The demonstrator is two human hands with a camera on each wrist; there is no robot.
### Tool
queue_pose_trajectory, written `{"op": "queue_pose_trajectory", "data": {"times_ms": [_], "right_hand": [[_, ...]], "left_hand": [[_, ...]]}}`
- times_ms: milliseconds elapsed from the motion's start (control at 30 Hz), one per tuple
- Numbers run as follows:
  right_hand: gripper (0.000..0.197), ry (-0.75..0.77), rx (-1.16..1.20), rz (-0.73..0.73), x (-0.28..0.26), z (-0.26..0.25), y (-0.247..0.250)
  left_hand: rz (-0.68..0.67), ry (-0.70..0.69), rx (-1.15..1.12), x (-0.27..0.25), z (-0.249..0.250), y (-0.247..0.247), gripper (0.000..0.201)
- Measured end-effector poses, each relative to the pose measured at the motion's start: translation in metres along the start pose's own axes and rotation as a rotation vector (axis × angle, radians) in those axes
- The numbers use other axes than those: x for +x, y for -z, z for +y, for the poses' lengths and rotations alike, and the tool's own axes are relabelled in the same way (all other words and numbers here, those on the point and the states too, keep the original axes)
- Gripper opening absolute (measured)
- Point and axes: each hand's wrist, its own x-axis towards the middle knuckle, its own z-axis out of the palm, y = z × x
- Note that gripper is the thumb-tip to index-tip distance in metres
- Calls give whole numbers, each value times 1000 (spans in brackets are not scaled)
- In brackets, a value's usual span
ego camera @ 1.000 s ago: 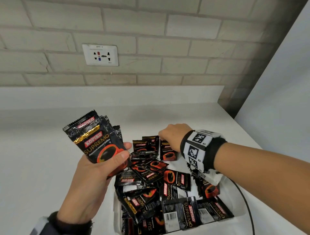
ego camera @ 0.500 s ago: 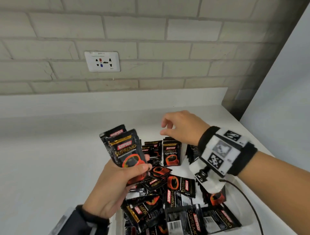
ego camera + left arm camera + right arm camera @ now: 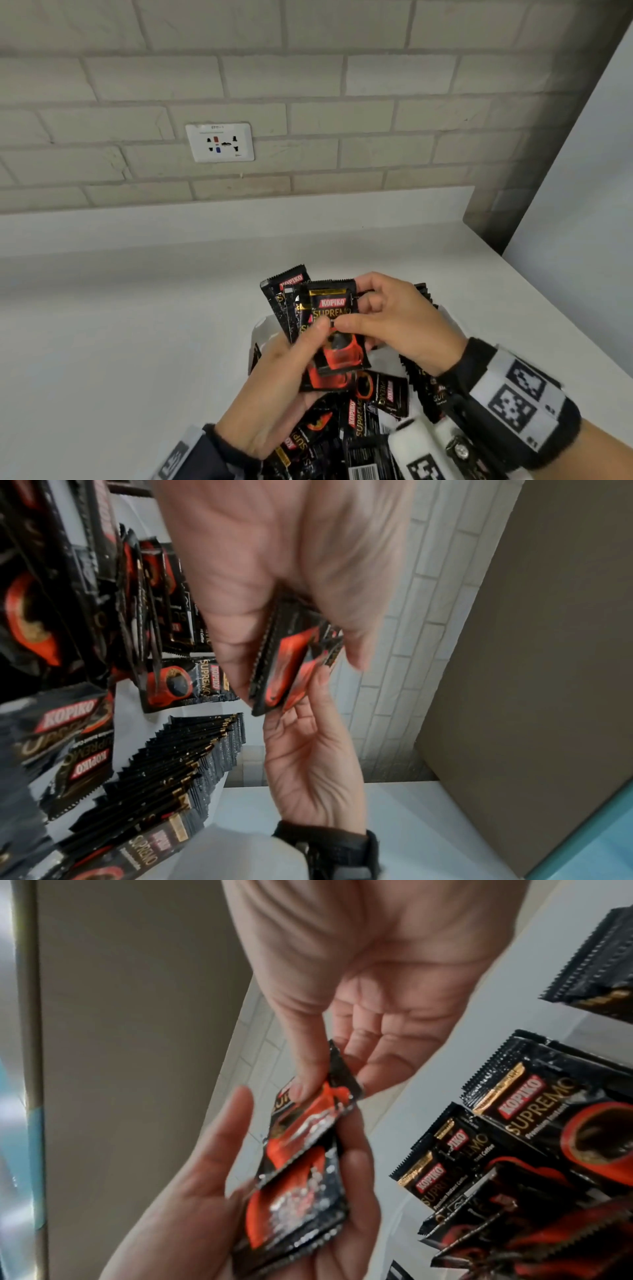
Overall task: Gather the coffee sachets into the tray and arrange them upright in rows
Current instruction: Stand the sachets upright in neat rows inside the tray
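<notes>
My left hand (image 3: 308, 346) grips a small stack of black and red coffee sachets (image 3: 291, 305) upright above the white tray (image 3: 262, 330). My right hand (image 3: 354, 308) pinches the front sachet (image 3: 337, 306) of that stack between thumb and fingers. The right wrist view shows the right thumb (image 3: 304, 1074) on the front sachet (image 3: 318, 1115) and the left hand (image 3: 212, 1204) under the stack. Loose sachets (image 3: 376, 407) lie jumbled in the tray below both hands. In the left wrist view a row of upright sachets (image 3: 178, 764) stands in the tray.
The tray sits on a white counter (image 3: 137, 342) against a brick wall with a socket (image 3: 219, 142). A pale panel (image 3: 582, 205) closes off the right side, and the counter's right edge runs close to the tray.
My left hand brought the stack down and to the right. My right hand lifted off the pile in the tray, came across to the stack and now pinches its front sachet.
</notes>
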Motion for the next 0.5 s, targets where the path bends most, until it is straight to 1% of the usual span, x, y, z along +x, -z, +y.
{"op": "queue_pose_trajectory", "data": {"times_ms": [67, 100, 167, 233, 267, 300, 367, 400, 433, 500], "right_hand": [[28, -9, 38, 8, -1, 3, 3], [28, -17, 73, 17, -2, 4, 5], [28, -32, 157, 41, -3, 7, 7], [28, -41, 219, 66, -5, 8, 9], [28, -40, 248, 78, -6, 9, 10], [29, -37, 276, 92, -8, 10, 11], [30, -30, 319, 115, -10, 11, 14], [30, -25, 341, 120, -12, 12, 15], [29, -18, 368, 123, -13, 12, 16], [27, -8, 416, 110, -16, 11, 18]], "left_hand": [[51, 39, -99, 1, -1, 0, 34], [68, 34, -108, 1, -3, 1, 29], [102, -1, -92, 3, -5, 2, 15], [133, -37, -87, 3, -8, 3, 11], [148, -55, -91, 4, -8, 4, 14], [162, -75, -96, 4, -9, 5, 21], [190, -103, -112, 5, -8, 8, 44], [199, -113, -111, 5, -8, 8, 50], [198, -126, -104, 5, -9, 9, 49], [200, -146, -83, 6, -9, 9, 40]]}}
